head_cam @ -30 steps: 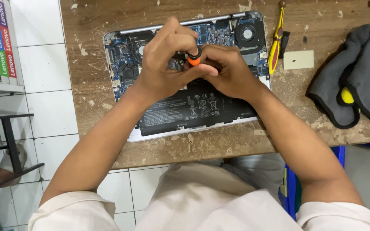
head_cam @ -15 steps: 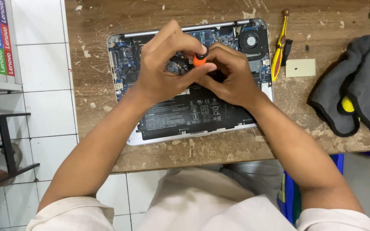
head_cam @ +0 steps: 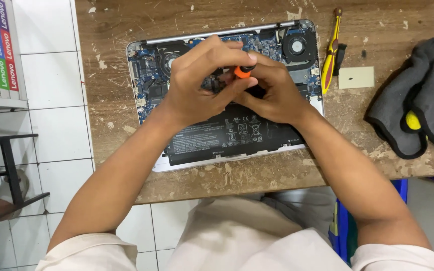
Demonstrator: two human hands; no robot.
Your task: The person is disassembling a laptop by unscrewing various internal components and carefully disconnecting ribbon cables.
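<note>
An opened laptop (head_cam: 152, 75) lies bottom-up on the worn wooden table (head_cam: 388, 20), its blue circuit board, two fans and black battery (head_cam: 217, 138) exposed. Both my hands meet over the board's middle. My left hand (head_cam: 197, 83) pinches the orange-and-black top of a small screwdriver (head_cam: 243, 71) between thumb and fingers. My right hand (head_cam: 272, 93) wraps around the screwdriver's lower part. The tip and the spot it touches are hidden under my fingers.
A yellow-handled tool (head_cam: 331, 50) lies right of the laptop, beside a small pale card (head_cam: 356, 78). A crumpled grey cloth (head_cam: 418, 100) with a yellow object (head_cam: 413, 120) in it sits at the right edge. White tiled floor lies left of the table.
My hands have stayed clasped on the screwdriver over the board; my fingers have shifted slightly around its orange top. The view has drifted a little.
</note>
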